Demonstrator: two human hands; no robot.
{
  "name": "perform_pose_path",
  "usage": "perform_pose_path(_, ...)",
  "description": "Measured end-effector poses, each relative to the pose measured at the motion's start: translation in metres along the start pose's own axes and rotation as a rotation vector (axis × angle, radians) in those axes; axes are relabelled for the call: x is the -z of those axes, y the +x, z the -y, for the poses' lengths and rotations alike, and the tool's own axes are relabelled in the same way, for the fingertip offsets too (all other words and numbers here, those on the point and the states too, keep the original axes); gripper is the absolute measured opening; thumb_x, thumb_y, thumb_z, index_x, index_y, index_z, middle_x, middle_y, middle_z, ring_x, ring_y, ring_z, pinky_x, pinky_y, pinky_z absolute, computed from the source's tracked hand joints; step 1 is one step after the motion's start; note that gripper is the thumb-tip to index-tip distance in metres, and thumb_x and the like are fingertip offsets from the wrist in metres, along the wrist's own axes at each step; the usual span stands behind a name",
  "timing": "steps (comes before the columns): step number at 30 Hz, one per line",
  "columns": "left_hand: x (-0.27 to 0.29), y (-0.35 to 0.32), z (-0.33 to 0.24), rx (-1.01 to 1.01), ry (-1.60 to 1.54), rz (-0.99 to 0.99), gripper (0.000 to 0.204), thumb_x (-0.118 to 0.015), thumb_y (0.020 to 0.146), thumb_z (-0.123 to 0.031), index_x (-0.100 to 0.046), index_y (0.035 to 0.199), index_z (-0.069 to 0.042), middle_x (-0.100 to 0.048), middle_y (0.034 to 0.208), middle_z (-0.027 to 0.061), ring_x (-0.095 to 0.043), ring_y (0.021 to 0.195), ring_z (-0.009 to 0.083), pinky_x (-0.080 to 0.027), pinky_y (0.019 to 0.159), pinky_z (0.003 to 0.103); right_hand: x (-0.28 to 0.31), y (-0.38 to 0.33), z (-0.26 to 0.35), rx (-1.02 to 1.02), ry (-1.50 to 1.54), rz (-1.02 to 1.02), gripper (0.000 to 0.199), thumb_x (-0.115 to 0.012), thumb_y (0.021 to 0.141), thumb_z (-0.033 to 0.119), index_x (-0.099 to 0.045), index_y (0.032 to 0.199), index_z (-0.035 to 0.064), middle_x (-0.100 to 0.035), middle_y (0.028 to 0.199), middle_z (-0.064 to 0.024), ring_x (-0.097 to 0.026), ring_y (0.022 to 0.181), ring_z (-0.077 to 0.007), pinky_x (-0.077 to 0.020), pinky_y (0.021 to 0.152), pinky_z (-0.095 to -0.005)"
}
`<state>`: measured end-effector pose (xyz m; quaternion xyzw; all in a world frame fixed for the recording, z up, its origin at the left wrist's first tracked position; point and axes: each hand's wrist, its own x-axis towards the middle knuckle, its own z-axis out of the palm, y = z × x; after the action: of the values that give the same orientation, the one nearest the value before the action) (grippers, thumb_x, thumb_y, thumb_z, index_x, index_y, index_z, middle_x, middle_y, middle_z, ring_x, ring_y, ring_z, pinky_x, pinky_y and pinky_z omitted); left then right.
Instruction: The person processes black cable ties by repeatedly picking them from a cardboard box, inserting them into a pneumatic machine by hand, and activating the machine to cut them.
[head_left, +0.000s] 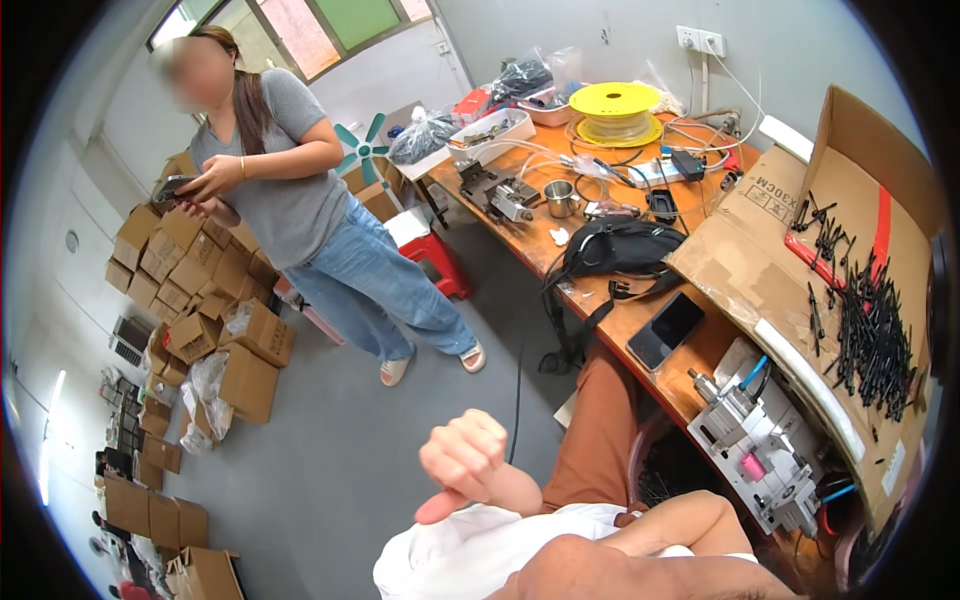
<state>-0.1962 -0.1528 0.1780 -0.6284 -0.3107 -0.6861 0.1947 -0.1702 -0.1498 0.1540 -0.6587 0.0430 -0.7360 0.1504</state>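
My arms are crossed over my lap and white shirt (445, 555). My right hand (465, 460) sticks out on the left past the white cloth. Its fingers are curled into a loose fist and the thumb points down to the left; nothing shows in it, and it is closest to my brown trouser leg (595, 435). Across the lower edge lies my left forearm, its hand out of sight. On the bench (555, 140) to my right are a black phone (666, 330), a black waist bag (615, 250) and a metal fixture (755, 450) with blue tubes.
An open cardboard box (740, 220) at the right holds many thin black parts (870, 340). Farther back are a yellow spool (615, 100), a metal cup (562, 198) and a clamp device (497, 192). A person (275, 170) stands left holding a phone, near stacked cartons (190, 260) and a red stool (440, 262).
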Motion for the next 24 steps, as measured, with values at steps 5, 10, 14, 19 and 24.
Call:
perform_pose_path(5, -0.025, -0.012, 0.031, 0.068, 0.103, 0.016, 0.065, -0.049, 0.091, -0.057, -0.044, 0.050, -0.007, -0.034, 0.042, -0.0024, -0.030, 0.033, 0.0110, -0.016, 0.035, 0.027, -0.026, -0.006, 0.032, -0.113, -0.120, -0.120, 0.035, -0.050, 0.094, 0.010, -0.055, 0.061, 0.0021, -0.049, 0.057, -0.0049, -0.049, 0.054, -0.0168, -0.0340, 0.049, -0.0288)
perform_pose_path(10, -0.031, -0.011, 0.031, 0.124, 0.130, 0.053, 0.064, -0.052, 0.090, -0.056, -0.046, 0.050, -0.006, -0.036, 0.042, -0.0015, -0.032, 0.033, 0.0119, -0.018, 0.035, 0.027, -0.046, -0.010, 0.048, -0.189, -0.152, -0.168, 0.033, -0.050, 0.094, 0.009, -0.056, 0.062, 0.0020, -0.049, 0.057, -0.0053, -0.049, 0.054, -0.0169, -0.0339, 0.049, -0.0290)
perform_pose_path(14, -0.031, -0.015, 0.040, 0.144, 0.109, 0.027, 0.063, -0.053, 0.090, -0.055, -0.048, 0.051, -0.005, -0.036, 0.043, -0.0010, -0.033, 0.033, 0.0126, -0.019, 0.036, 0.027, -0.052, -0.020, 0.062, -0.232, -0.195, -0.212, 0.032, -0.050, 0.093, 0.009, -0.056, 0.063, 0.0019, -0.049, 0.057, -0.0055, -0.049, 0.054, -0.0170, -0.0339, 0.049, -0.0291)
perform_pose_path(19, -0.030, -0.020, 0.041, 0.169, 0.118, 0.048, 0.062, -0.054, 0.089, -0.054, -0.050, 0.052, -0.005, -0.036, 0.043, -0.0006, -0.033, 0.033, 0.0131, -0.020, 0.036, 0.028, -0.058, -0.029, 0.075, -0.269, -0.207, -0.245, 0.030, -0.051, 0.093, 0.008, -0.056, 0.064, 0.0018, -0.049, 0.057, -0.0058, -0.049, 0.054, -0.0172, -0.0338, 0.049, -0.0293)
perform_pose_path(24, -0.037, -0.015, 0.039, 0.184, 0.168, 0.040, 0.061, -0.055, 0.089, -0.054, -0.053, 0.054, -0.004, -0.037, 0.043, 0.0002, -0.035, 0.034, 0.0140, -0.020, 0.037, 0.028, -0.073, -0.029, 0.088, -0.310, -0.225, -0.274, 0.028, -0.051, 0.092, 0.007, -0.056, 0.065, 0.0016, -0.049, 0.057, -0.0061, -0.049, 0.054, -0.0173, -0.0338, 0.049, -0.0294)
